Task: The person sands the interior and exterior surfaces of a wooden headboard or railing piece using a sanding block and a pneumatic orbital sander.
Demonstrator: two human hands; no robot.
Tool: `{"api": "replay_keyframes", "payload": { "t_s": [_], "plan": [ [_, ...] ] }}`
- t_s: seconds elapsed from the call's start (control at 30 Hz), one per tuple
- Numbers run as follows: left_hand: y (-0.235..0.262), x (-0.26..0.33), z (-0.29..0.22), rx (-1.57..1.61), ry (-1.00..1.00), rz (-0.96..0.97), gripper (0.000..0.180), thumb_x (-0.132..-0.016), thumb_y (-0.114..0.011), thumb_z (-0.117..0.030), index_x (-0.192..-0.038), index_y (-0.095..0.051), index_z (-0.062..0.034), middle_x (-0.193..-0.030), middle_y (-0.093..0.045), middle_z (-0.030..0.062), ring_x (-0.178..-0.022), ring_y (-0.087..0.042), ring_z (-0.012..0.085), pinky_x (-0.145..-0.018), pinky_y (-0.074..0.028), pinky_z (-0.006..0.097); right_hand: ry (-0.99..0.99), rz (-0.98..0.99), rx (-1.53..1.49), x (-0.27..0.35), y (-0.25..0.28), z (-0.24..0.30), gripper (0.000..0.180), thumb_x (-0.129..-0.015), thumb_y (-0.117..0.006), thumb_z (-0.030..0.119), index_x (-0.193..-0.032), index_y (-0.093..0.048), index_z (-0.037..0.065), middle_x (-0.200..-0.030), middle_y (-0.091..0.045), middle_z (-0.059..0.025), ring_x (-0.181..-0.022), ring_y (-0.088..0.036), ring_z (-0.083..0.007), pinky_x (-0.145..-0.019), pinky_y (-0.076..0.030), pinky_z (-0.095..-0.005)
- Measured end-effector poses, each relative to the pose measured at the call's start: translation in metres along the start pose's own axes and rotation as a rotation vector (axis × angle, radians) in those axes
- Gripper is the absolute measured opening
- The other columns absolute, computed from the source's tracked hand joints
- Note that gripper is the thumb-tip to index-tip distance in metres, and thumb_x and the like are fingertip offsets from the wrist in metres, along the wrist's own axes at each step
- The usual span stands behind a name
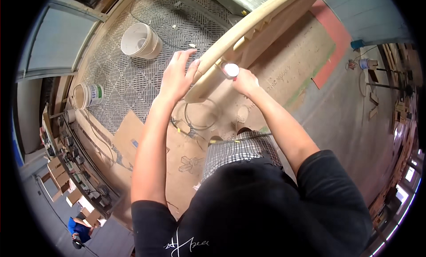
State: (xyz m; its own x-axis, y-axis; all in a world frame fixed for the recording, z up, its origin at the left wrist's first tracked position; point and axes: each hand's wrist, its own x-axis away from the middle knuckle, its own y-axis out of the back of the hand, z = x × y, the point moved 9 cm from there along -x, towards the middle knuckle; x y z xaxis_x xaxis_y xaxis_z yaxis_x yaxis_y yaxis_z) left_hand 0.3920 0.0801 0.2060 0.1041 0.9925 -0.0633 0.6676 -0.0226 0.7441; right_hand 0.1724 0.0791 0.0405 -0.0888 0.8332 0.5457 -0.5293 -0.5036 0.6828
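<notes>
A long, curved piece of pale wood [237,37], with a rounded edge and a panel below it, runs from the middle toward the upper right. My left hand [176,77] is at its near left end, fingers apart and thumb by the rounded edge. On the other side, my right hand [245,82] is closed around a small tool with a round, bright white face [231,70] and a bit of red by the fingers. That face lies close against the wood. The tool's grip is hidden in my hand, so its kind is unclear.
Two white buckets stand at left, one on the patterned grate mat [111,48]. Brown sheets cover the floor below me, with a coiled hose [199,117] and cables. A red sheet [333,33] lies at upper right. Another person [80,230] is far off at lower left.
</notes>
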Motion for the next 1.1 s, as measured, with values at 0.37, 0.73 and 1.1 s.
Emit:
{"api": "replay_keyframes", "payload": {
  "t_s": [0.37,0.73,1.1],
  "plan": [
    [-0.062,-0.025,0.008,-0.268,-0.12,0.162,0.04,-0.096,-0.056,-0.032,-0.128,-0.059,-0.0075,-0.116,-0.064,0.0136,-0.113,-0.056,0.0322,-0.096,-0.043,0.045,0.217,0.073,0.018,0.042,-0.069,0.045,0.021,-0.085,-0.065,0.013,-0.1,-0.066,-0.001,-0.105,-0.072,-0.0208,-0.098,-0.072,-0.0336,-0.085,-0.058,-0.043],
    [-0.094,-0.052,-0.011,-0.234,0.076,0.117,0.045,-0.101,-0.049,-0.047,-0.119,-0.056,-0.0061,-0.105,-0.067,0.0236,-0.094,-0.065,0.0441,-0.083,-0.05,0.052,0.118,0.031,-0.106,0.05,-0.05,-0.009,0.023,-0.077,-0.062,0.01,-0.099,-0.067,0.006,-0.093,-0.071,-0.02,-0.091,-0.069,-0.0388,-0.082,-0.055,-0.0481],
    [-0.092,-0.056,-0.019,-0.386,0.112,0.088,0.049,-0.095,-0.059,-0.054,-0.108,-0.058,-0.0065,-0.088,-0.069,0.0193,-0.078,-0.068,0.0403,-0.068,-0.054,0.05,-0.056,-0.216,-0.214,-0.008,0.066,-0.092,0.029,-0.083,-0.063,0.017,-0.11,-0.066,0.006,-0.098,-0.071,-0.0233,-0.097,-0.067,-0.0424,-0.086,-0.054,-0.0497]
  ]
}}
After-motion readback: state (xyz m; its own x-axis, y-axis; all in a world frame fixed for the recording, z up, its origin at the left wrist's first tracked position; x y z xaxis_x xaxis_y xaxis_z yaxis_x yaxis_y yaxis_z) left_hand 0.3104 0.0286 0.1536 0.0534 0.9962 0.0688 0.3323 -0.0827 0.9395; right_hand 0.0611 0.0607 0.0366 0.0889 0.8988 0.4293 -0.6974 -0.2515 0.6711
